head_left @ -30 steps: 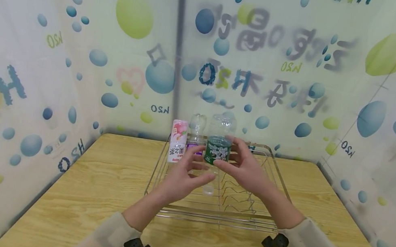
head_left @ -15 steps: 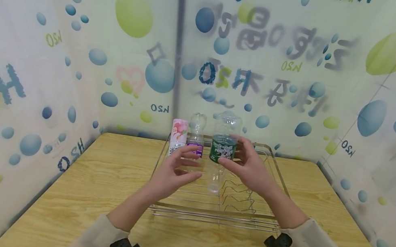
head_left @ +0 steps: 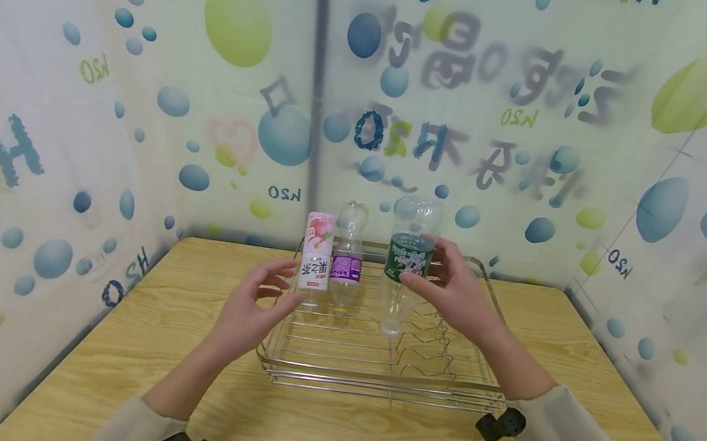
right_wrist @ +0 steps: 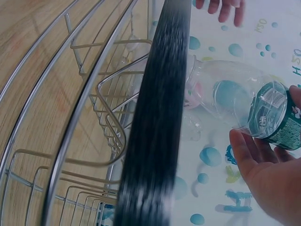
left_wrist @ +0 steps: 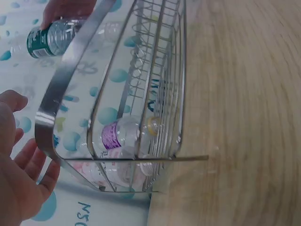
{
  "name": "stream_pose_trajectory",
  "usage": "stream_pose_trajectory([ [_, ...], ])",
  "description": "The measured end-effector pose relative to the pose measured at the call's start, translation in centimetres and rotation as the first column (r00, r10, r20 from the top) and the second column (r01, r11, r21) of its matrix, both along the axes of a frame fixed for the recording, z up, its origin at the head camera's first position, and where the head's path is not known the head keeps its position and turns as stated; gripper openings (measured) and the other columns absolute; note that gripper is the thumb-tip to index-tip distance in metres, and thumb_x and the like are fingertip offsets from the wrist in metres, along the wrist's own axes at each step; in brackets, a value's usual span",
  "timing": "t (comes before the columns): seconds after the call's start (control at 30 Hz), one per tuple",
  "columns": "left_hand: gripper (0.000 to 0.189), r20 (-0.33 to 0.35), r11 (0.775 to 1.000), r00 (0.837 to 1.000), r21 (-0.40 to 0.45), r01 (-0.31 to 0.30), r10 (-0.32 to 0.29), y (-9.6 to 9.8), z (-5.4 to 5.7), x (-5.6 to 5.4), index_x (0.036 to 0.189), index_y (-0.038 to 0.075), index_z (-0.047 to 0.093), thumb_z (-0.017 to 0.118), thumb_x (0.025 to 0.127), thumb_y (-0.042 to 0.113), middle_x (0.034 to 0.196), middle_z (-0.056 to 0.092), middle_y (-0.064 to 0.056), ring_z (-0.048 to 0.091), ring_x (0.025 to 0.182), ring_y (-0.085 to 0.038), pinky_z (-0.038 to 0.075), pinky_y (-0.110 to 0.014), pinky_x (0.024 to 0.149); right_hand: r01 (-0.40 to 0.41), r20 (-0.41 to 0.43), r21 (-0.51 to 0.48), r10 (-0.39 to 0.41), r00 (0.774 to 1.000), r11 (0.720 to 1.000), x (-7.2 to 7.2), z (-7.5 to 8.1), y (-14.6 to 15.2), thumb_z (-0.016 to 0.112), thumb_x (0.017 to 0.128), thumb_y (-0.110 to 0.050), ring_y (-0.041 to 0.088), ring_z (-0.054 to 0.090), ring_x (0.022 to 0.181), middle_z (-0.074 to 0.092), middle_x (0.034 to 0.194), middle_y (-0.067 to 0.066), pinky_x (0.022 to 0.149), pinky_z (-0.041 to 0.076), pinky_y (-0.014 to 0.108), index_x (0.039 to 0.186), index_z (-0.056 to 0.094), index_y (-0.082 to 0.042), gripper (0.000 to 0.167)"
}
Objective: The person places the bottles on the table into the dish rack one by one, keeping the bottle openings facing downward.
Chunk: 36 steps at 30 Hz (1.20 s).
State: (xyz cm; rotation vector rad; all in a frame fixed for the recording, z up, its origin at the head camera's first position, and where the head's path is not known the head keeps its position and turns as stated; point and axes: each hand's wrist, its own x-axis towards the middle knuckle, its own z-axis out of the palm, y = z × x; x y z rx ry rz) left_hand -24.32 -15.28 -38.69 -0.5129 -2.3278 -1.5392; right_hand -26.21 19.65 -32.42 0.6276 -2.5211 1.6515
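Note:
My right hand (head_left: 459,294) grips a clear plastic bottle (head_left: 410,256) by its green label. The bottle is upside down, its neck pointing down over the middle of the wire rack (head_left: 388,379). Nothing is in my left hand (head_left: 254,311), whose fingers lie loosely bent outside the rack's left rim, near a bottle with a pink and white label (head_left: 317,253). Beside that one, a bottle with a purple label (head_left: 346,268) also stands neck down in the rack. In the right wrist view, fingers and thumb wrap the green label (right_wrist: 284,125).
The metal rack has tall side rails (left_wrist: 46,113) and zigzag wire dividers (head_left: 426,352) on its right half. It sits on a wooden table (head_left: 137,341). A patterned curtain (head_left: 498,157) surrounds the table's back and sides.
My left hand has drawn away from the green-labelled bottle, leftward to the rack's left side. My right hand has carried that bottle slightly right.

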Motion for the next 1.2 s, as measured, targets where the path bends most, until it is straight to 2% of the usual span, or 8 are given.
stream_pose_trajectory([
  [0.1, 0.051, 0.002, 0.999, 0.999, -0.025, -0.037, 0.037, -1.0, -1.1, -0.1, 0.151, 0.013, 0.061, 0.079, 0.103, 0.017, 0.147, 0.059, -0.015, 0.06, 0.127, -0.031, 0.054, -0.05, 0.11, 0.006, 0.006, 0.004, -0.006, 1.0, 1.0, -0.2, 0.0, 0.1, 0.073, 0.108, -0.027, 0.04, 0.063, 0.134, 0.053, 0.153, 0.021, 0.103, 0.06, 0.049, 0.171, 0.027, -0.013, 0.08],
  [0.23, 0.047, 0.04, 0.998, 0.999, -0.046, -0.03, 0.031, -2.1, -2.7, -0.4, 0.15, 0.012, 0.061, 0.074, 0.107, 0.022, 0.149, 0.055, -0.017, 0.057, 0.134, -0.037, 0.053, -0.058, 0.112, 0.007, 0.017, 0.006, -0.007, 1.0, 1.0, -0.3, -0.1, 0.0, 0.073, 0.108, -0.029, 0.04, 0.063, 0.133, 0.053, 0.153, 0.021, 0.1, 0.061, 0.042, 0.172, 0.027, -0.013, 0.081],
  [0.47, 0.042, 0.11, 0.997, 0.993, -0.07, 0.041, -0.033, -3.1, -4.6, -0.5, 0.152, 0.011, 0.061, 0.064, 0.113, 0.025, 0.151, 0.051, -0.016, 0.061, 0.135, -0.037, 0.056, -0.033, 0.101, 0.012, 0.023, 0.006, -0.012, 1.0, 1.0, -0.5, -0.2, 0.0, 0.073, 0.108, -0.031, 0.04, 0.062, 0.135, 0.053, 0.153, 0.021, 0.101, 0.06, 0.042, 0.172, 0.027, -0.013, 0.08],
  [0.6, 0.041, 0.147, 0.995, 0.985, -0.041, 0.096, -0.089, -3.3, -5.4, -0.6, 0.153, 0.011, 0.059, 0.059, 0.114, 0.021, 0.151, 0.049, -0.02, 0.063, 0.134, -0.04, 0.057, -0.029, 0.1, 0.007, 0.021, 0.002, -0.007, 1.0, 1.0, -0.6, -0.2, -0.2, 0.072, 0.108, -0.032, 0.04, 0.062, 0.135, 0.053, 0.153, 0.021, 0.102, 0.06, 0.043, 0.171, 0.028, -0.013, 0.079],
  [0.73, 0.043, 0.161, 0.983, 0.97, 0.013, 0.182, -0.182, -3.5, -5.8, -0.8, 0.155, 0.004, 0.053, 0.055, 0.115, 0.016, 0.156, 0.047, -0.024, 0.066, 0.133, -0.043, 0.061, -0.032, 0.098, 0.014, 0.021, 0.0, -0.014, 1.0, 1.0, -0.9, 0.0, -0.5, 0.073, 0.108, -0.033, 0.039, 0.063, 0.135, 0.054, 0.152, 0.019, 0.102, 0.06, 0.043, 0.17, 0.029, -0.014, 0.078],
  [0.9, 0.046, 0.186, 0.96, 0.943, 0.09, 0.263, -0.276, -3.6, -5.8, -1.0, 0.159, -0.001, 0.046, 0.052, 0.116, 0.016, 0.157, 0.046, -0.032, 0.071, 0.128, -0.037, 0.066, -0.039, 0.097, 0.021, 0.018, -0.013, -0.02, 1.0, 1.0, -1.4, 0.5, -0.9, 0.073, 0.107, -0.034, 0.038, 0.062, 0.134, 0.056, 0.15, 0.018, 0.106, 0.058, 0.048, 0.17, 0.03, -0.015, 0.078],
  [1.07, 0.048, 0.204, 0.939, 0.921, 0.162, 0.304, -0.333, -3.6, -5.6, -1.0, 0.161, -0.004, 0.042, 0.05, 0.116, 0.011, 0.153, 0.044, -0.039, 0.074, 0.122, -0.028, 0.068, -0.042, 0.093, 0.034, 0.021, -0.028, -0.033, 0.999, 0.999, -2.2, 1.2, -1.4, 0.075, 0.106, -0.037, 0.036, 0.062, 0.135, 0.055, 0.15, 0.017, 0.11, 0.056, 0.054, 0.17, 0.029, -0.016, 0.081],
  [1.2, 0.049, 0.202, 0.933, 0.916, 0.176, 0.315, -0.347, -3.5, -5.5, -1.1, 0.162, -0.004, 0.041, 0.05, 0.116, 0.009, 0.152, 0.043, -0.04, 0.074, 0.119, -0.029, 0.068, -0.04, 0.091, 0.064, 0.029, -0.052, -0.062, 0.998, 0.997, -3.0, 1.6, -2.0, 0.076, 0.104, -0.041, 0.035, 0.061, 0.135, 0.053, 0.153, 0.015, 0.109, 0.056, 0.055, 0.17, 0.029, -0.017, 0.085],
])
